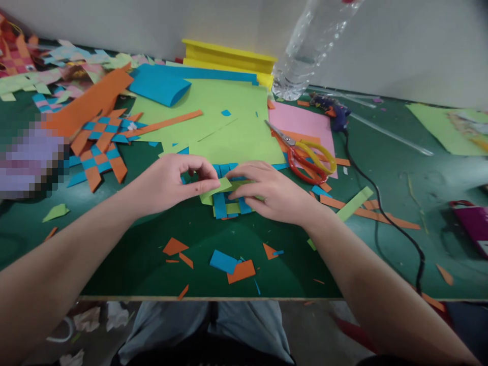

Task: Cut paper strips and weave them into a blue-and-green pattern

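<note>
In the head view, my left hand (175, 183) is closed, its thumb and index finger pinching the end of a light green paper strip (224, 185). Beneath the fingers lies a small weave of blue and green paper strips (220, 206), flat on the table and partly covered by both hands. My right hand (269, 190) lies over the right side of this weave, fingers spread apart and fingertips touching the strips. A large green sheet (229, 122) is just behind the hands. Scissors (305, 155) with red and yellow handles lie right of it.
Finished-looking orange and blue woven pieces (101, 132) lie left. A clear plastic bottle (305, 51) stands behind, near a glue gun (331, 109) whose black cord (369, 183) crosses the right side. Paper scraps (224, 262) dot the green table (145, 264). A purple box (473, 223) sits far right.
</note>
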A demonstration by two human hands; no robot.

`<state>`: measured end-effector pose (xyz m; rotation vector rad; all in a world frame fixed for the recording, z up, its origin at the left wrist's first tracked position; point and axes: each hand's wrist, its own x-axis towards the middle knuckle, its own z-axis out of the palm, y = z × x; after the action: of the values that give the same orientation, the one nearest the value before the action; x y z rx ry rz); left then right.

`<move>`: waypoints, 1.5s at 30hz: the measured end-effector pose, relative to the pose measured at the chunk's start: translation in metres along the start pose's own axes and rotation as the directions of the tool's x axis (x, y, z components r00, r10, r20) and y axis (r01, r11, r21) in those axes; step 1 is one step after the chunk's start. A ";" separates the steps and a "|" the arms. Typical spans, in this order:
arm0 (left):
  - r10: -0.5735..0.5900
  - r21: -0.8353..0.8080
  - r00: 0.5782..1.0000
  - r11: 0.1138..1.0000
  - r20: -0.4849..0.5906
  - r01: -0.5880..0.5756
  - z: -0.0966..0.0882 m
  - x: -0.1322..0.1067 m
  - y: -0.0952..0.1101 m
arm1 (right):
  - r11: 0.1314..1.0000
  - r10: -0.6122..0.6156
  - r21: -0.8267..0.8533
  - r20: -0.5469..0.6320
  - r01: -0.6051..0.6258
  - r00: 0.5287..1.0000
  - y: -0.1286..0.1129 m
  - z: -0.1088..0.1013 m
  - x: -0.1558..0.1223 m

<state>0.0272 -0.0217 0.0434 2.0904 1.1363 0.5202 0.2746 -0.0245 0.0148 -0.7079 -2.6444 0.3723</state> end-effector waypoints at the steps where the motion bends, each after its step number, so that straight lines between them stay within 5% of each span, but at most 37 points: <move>1: -0.004 -0.008 1.000 1.000 0.000 0.004 0.000 0.000 -0.001 | 1.000 0.000 0.001 0.001 0.000 1.000 0.000 0.000 0.000; 18: -0.130 0.155 0.959 0.984 0.250 0.093 -0.011 0.002 -0.011 | 0.999 0.012 0.029 0.016 -0.012 1.000 0.000 0.000 0.000; 45: -0.168 0.134 0.963 0.981 0.210 0.142 -0.006 0.001 -0.010 | 0.999 0.037 0.026 0.039 -0.038 0.999 -0.001 -0.002 0.000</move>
<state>0.0185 -0.0147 0.0407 2.0759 1.2111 0.1452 0.2745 -0.0250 0.0167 -0.7503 -2.6598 0.4357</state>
